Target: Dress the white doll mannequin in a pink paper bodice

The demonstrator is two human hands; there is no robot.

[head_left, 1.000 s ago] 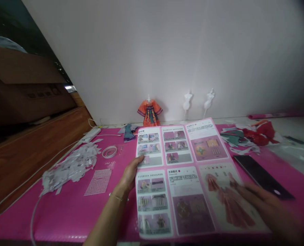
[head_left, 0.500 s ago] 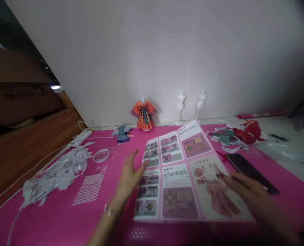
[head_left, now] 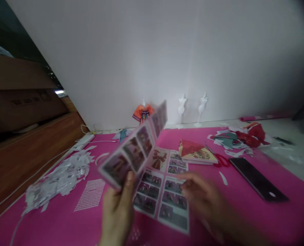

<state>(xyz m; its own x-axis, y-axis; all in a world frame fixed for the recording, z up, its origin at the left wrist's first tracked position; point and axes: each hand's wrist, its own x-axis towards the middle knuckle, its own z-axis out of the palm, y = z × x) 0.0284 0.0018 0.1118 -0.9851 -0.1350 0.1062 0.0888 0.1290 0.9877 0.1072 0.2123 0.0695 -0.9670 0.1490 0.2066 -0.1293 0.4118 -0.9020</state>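
My left hand (head_left: 118,208) grips the lower corner of a printed instruction sheet (head_left: 174,212), its thumb pressed on the raised left panel. That panel tilts up along a fold; the other part spreads below it, showing rows of photo steps. My right hand (head_left: 203,198), smeared by motion, has its fingers curled at the sheet's right edge, seemingly pinching it. Behind the sheet, partly covered, a small mannequin in an orange robe (head_left: 143,112) stands by the wall. A stack of red and cream patterned fabric (head_left: 196,153) lies just beyond the sheet, touching red-handled scissors (head_left: 222,160).
A black phone (head_left: 258,179) lies on the pink mat (head_left: 72,229) at right. Fabric scraps (head_left: 244,136) are heaped behind it. Two bare white mannequins (head_left: 182,107) stand at the wall. On the left are a pile of white paper scraps (head_left: 62,171), a bead sheet (head_left: 90,194) and a power strip (head_left: 84,141).
The sheet has been folded, its left panel swung up, and it shows other pages. My left hand has gone from open to gripping it. The fabric stack and scissors are now uncovered.
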